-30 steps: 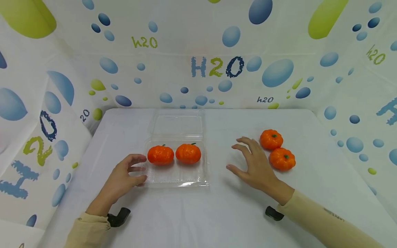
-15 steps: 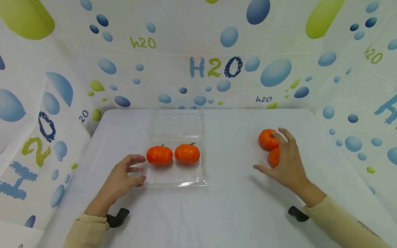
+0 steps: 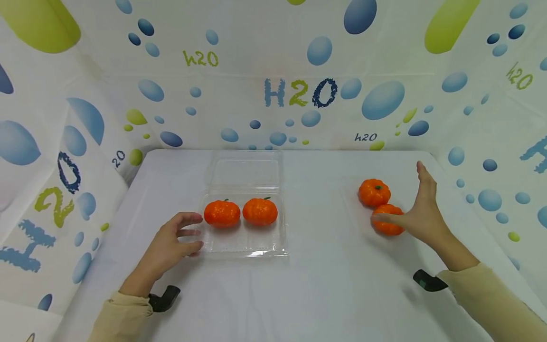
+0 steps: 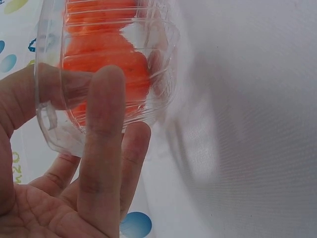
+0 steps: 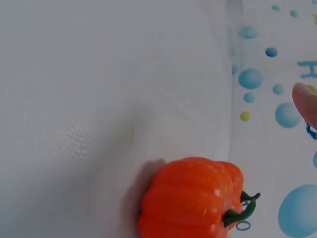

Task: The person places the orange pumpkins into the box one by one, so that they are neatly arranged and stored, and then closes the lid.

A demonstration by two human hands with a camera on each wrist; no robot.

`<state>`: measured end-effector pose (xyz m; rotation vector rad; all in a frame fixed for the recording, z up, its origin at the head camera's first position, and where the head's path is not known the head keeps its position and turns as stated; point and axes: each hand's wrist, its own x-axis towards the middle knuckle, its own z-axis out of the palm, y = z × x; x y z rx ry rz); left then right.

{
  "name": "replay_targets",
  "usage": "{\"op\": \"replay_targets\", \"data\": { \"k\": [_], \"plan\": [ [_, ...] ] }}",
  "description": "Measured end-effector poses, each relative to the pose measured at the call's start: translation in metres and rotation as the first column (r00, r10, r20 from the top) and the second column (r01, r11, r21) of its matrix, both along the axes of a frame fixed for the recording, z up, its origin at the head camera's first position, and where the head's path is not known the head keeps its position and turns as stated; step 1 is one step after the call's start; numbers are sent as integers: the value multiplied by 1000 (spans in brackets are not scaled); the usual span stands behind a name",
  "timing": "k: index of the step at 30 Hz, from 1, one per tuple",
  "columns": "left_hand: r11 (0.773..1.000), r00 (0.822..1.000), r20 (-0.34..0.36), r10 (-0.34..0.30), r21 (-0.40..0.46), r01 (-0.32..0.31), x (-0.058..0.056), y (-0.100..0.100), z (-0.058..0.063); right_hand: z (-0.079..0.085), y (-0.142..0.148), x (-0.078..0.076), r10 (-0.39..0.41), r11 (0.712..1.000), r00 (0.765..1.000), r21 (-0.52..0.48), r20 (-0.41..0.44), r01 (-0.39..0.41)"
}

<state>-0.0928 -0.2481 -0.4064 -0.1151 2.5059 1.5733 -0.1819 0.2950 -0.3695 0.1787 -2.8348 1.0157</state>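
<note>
Two small orange toy pumpkins, one on the left (image 3: 221, 213) and one on the right (image 3: 260, 212), sit side by side in a clear plastic clamshell box (image 3: 243, 244). My left hand (image 3: 166, 247) rests its extended, spread fingers against the box's left side, as the left wrist view also shows. On the right, a rear pumpkin (image 3: 374, 193) touches a front pumpkin (image 3: 388, 230). My right hand (image 3: 431, 218) hovers beside them with fingers spread and holds nothing; its thumb partly covers the front one. In the right wrist view, a fingertip (image 5: 307, 104) shows at the edge.
The box's lid (image 3: 245, 171) lies folded back behind its base. A white table (image 3: 265, 299) carries everything. Patterned sheeting (image 3: 239, 95) hangs behind and at both sides. A dark wrist device (image 3: 164, 299) sits under the left wrist, another (image 3: 429, 281) under the right.
My right hand has moved right, from the left of the loose pumpkins, across them to their right side, its fingers spreading upward. The left hand and box have stayed put.
</note>
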Motion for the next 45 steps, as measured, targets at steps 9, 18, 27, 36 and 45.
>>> {"op": "replay_targets", "data": {
  "k": [9, 18, 27, 36, 45],
  "plan": [
    [1000, 1000, 3, -2, -12, 2, 0, 0, 0, -17, 19, -6, 48, 998, 964, -39, 262, -39],
    [1000, 1000, 2, -2, -3, 2, 0, 0, 0, -33, 33, -3, 78, 993, 898, -113, 433, -32],
    [1000, 1000, 3, 1, -9, -1, 0, 0, -1, -44, 32, 4, 63, 995, 899, -102, 434, -21],
    [1000, 1000, 7, 5, -8, -5, 0, 0, -1, -52, 27, 6, 35, 997, 920, -83, 390, -2],
    [1000, 1000, -2, 2, -4, -2, 0, 0, -1, -55, 18, 10, -12, 999, 929, -35, 371, 27]
  ]
}}
